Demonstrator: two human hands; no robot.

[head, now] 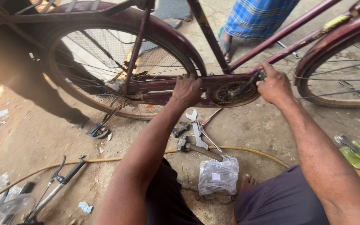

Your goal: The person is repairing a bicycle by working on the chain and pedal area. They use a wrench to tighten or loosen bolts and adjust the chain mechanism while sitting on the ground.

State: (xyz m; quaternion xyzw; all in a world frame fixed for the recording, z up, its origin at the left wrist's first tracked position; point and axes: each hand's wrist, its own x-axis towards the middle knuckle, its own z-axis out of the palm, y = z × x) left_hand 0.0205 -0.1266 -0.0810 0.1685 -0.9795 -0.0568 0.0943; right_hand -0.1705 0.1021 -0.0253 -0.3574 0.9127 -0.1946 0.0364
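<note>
To steady the maroon bicycle (213, 37), the left hand (187, 90) closes on its chain guard (163, 87) while the right hand (275, 85) grips the pedal crank (253, 79).

My arms are bare from the upper arm down: no sleeves, no watch, no bands or rings show on either. My left hand (187, 89) has its back toward me, knuckles ridged and dusty-looking, the fingers hidden past the first joints. My right hand (274, 86) is broad, the thumb side showing, with creased knuckles and veins standing out along the back. Both forearms are lean and sinewy, with fine hair and raised tendons near the wrists. Over my lap I wear dark cloth, almost black on the left thigh and dull purple-grey on the right. My bare foot (247, 181) peeks out between them, unshod.
</note>
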